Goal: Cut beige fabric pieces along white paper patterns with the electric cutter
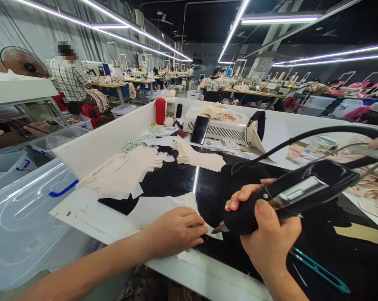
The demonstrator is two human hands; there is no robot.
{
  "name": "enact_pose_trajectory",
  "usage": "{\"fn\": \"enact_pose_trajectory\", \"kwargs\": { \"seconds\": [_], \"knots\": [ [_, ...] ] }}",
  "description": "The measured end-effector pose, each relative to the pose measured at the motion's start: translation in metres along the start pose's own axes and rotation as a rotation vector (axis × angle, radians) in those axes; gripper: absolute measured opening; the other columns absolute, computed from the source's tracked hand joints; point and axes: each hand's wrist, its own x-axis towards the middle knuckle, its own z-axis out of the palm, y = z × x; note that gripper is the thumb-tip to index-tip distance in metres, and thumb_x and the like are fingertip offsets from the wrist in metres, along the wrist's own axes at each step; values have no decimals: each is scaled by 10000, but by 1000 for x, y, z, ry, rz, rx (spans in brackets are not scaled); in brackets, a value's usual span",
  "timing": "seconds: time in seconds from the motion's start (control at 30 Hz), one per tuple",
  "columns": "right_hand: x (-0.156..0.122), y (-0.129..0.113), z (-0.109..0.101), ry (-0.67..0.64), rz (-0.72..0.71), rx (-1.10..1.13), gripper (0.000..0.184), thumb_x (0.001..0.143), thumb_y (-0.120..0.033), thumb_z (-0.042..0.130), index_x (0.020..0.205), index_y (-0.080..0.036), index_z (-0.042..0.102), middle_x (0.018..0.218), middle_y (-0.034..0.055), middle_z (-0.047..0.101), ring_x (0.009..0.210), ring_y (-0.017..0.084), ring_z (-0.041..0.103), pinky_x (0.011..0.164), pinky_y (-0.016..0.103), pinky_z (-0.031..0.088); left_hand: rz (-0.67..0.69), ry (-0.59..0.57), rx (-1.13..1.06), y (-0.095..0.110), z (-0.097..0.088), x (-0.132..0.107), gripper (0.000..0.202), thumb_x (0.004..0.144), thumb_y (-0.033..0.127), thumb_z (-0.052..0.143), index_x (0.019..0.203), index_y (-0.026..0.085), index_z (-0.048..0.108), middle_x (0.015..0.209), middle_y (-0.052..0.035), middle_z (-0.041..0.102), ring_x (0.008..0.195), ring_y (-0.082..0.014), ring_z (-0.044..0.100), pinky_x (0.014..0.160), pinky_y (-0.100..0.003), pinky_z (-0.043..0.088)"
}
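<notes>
Your white worktable point(82, 214) takes up the most room, with the black mat point(166, 182) laid over it, a lidded clear bin point(35, 209) left of that mat and a white vented box point(191, 119) just beyond its far edge. A heap of cream pieces point(113, 171) spreads over the mat's left end, and a smaller cream stack point(201, 156) lies along its far side. Above the mat's near middle, your right hand point(273, 240) is wrapped firmly around a corded black hand tool point(239, 215). The white piece point(162, 209) you are working on lies flat at the mat's near left edge; your left hand point(176, 230) rests palm-down on it, fingers side by side and unclenched. A phone point(200, 129) leans against the box beyond the mat, and a slim teal tool point(320, 269) lies on the mat's near right part. The step in hand looks like steadying that piece while the metal tip point(220, 228) works at its edge, though at this size you can't be sure the two touch. The next move seems to call for light, even pressure from your left fingers, clear of the nearby tip, and a steady right wrist.
</notes>
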Motion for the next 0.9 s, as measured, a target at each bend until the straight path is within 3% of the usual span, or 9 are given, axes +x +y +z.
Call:
{"fn": "enact_pose_trajectory", "kwargs": {
  "seconds": [0.4,0.6,0.9],
  "knots": [
    [-4,3,1,-41,17,-43,314,895,-298,833,1127,-270,624,782,-51,706,598,156,670,589,336,640,27,36,7,-2,3,-2,241,1127,257,618,1311,121,693,1138,-97,760,1096,-232,711,1061,-361,584],
    [1,-6,-2,8,2,-18,347,842,-308,869,1094,-256,636,742,-53,702,546,149,652,518,293,611,18,31,13,-1,3,-2,200,1122,249,619,1244,119,708,1143,-99,754,1092,-231,711,1075,-361,584],
    [-2,-11,-10,45,32,-64,369,803,-343,892,1069,-277,645,730,-46,689,545,174,647,514,337,608,7,4,20,-3,6,-1,198,1127,268,607,1220,133,719,1154,-104,767,1114,-223,727,1102,-358,586]
  ]
}}
